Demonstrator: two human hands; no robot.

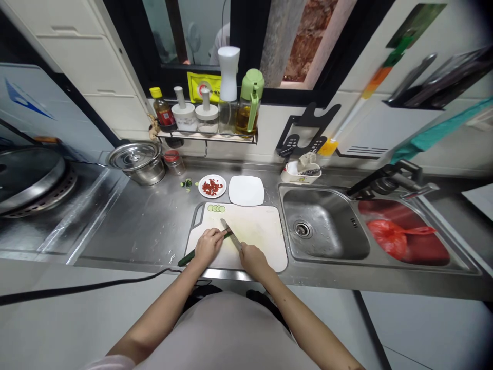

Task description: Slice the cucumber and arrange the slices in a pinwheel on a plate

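A long green cucumber (186,257) lies across the left part of a white cutting board (262,231). My left hand (208,245) is closed over the cucumber and presses it down. My right hand (252,258) is wrapped round the handle of a knife (230,233), whose blade rests at the cucumber's cut end by my left fingertips. Several cut cucumber slices (216,208) lie in a row at the board's far left edge.
Behind the board stand a small plate of chopped red chilli (212,186) and an empty white square plate (246,190). A steel pot (138,162) sits far left, a double sink (327,231) on the right with a red bag (389,236). A bottle rack (208,134) hangs on the wall.
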